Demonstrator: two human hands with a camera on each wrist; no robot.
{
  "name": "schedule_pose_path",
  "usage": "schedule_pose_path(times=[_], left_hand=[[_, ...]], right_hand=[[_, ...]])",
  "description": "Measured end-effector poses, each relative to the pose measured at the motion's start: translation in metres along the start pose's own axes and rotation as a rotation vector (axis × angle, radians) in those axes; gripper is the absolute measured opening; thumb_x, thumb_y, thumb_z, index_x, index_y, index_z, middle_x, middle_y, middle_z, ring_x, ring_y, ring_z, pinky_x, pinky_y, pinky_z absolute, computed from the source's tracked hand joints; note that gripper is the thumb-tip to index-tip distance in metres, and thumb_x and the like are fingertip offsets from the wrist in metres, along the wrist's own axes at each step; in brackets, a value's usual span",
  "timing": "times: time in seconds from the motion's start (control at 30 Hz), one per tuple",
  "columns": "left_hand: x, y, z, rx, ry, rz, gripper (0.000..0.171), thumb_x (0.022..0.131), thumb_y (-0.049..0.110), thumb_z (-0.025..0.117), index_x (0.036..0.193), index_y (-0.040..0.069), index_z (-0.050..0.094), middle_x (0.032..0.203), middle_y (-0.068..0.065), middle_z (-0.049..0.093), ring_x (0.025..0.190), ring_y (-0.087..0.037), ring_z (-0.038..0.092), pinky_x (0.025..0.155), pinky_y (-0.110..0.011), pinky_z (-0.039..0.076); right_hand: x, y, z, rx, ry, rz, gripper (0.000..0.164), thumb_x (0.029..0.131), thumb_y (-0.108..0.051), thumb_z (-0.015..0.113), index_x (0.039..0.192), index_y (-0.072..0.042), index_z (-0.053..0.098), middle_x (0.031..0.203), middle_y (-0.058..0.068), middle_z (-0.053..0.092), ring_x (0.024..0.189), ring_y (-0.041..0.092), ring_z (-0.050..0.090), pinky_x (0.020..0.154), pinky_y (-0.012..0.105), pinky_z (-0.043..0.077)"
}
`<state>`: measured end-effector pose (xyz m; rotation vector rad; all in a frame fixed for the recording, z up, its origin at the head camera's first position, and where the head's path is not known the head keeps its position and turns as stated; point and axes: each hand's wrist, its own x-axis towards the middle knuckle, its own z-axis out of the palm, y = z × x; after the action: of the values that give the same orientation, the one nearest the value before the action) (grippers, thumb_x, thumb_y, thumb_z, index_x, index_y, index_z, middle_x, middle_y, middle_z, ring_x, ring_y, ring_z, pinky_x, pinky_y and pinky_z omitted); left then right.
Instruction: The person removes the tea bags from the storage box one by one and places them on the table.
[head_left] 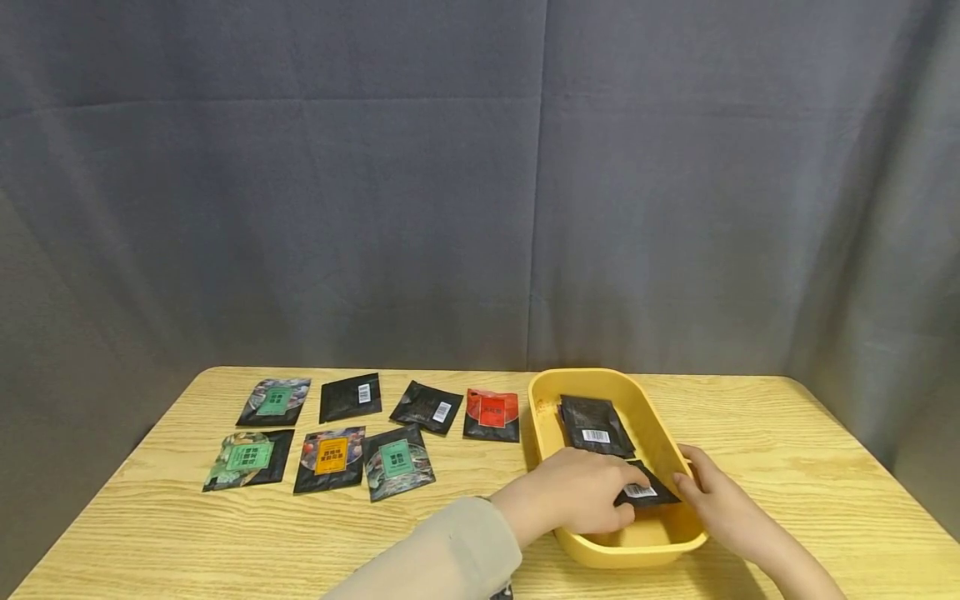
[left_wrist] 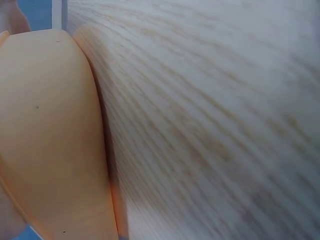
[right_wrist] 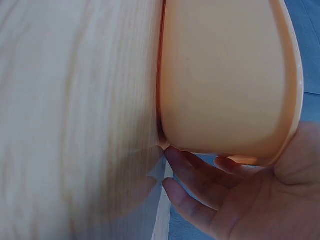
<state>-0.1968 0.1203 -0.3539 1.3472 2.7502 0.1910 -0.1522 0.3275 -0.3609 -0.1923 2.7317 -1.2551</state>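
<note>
A yellow plastic bin [head_left: 592, 550] stands at the right of the wooden table. My left hand [head_left: 581, 492] reaches over its near-left side and pinches a black sachet [head_left: 660, 493] with a white barcode label. Farther back in the bin lie black sachets [head_left: 592, 421], overlapping, barcode side up. On the bin's right side my right hand [head_left: 720, 504] grips the rim. In the right wrist view, the right hand's fingers [right_wrist: 200, 180] lie along the outside of the bin wall [right_wrist: 225, 85]. The left wrist view shows mostly the bin's outer wall [left_wrist: 50, 125]; the left fingertips are hidden there.
Left of the bin, several sachets lie in two loose rows, among them a red one [head_left: 491, 414], an orange-labelled one [head_left: 330, 458] and a green-labelled one [head_left: 397, 461]. A dark item [head_left: 502, 593] shows partly under the left sleeve. A grey curtain [head_left: 420, 183] hangs behind the table.
</note>
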Motion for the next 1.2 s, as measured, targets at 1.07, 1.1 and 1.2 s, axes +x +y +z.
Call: schedule_pose_path(times=[1.07,1.1,1.2], left_hand=[[-0.011,0.004,-0.001,0.362,0.315,0.074,0.023,0.098,0.046,0.056,0.112,0.034,0.071,0.1,0.018,0.069,0.087,0.0,0.065,0.069,-0.02,0.051],[-0.012,0.004,-0.002,0.353,0.311,0.071,0.02,0.098,0.043,0.058,0.112,0.035,0.071,0.1,0.018,0.069,0.088,-0.001,0.065,0.069,-0.021,0.051],[-0.015,0.002,-0.003,0.314,0.312,0.061,0.019,0.096,0.034,0.065,0.115,0.034,0.07,0.102,0.018,0.069,0.088,0.0,0.066,0.068,-0.02,0.05]], right_hand=[[-0.001,0.001,-0.003,-0.028,-0.047,0.018,0.048,0.11,-0.02,0.034,0.144,0.012,0.025,0.133,0.035,0.049,0.12,0.047,0.052,0.094,0.058,0.046],[-0.001,0.002,-0.003,-0.031,-0.049,0.017,0.048,0.11,-0.02,0.034,0.144,0.012,0.024,0.133,0.035,0.049,0.122,0.05,0.05,0.095,0.06,0.045],[-0.001,0.002,-0.002,-0.033,-0.051,0.011,0.048,0.11,-0.019,0.034,0.144,0.013,0.024,0.134,0.037,0.047,0.125,0.053,0.046,0.096,0.061,0.043]])
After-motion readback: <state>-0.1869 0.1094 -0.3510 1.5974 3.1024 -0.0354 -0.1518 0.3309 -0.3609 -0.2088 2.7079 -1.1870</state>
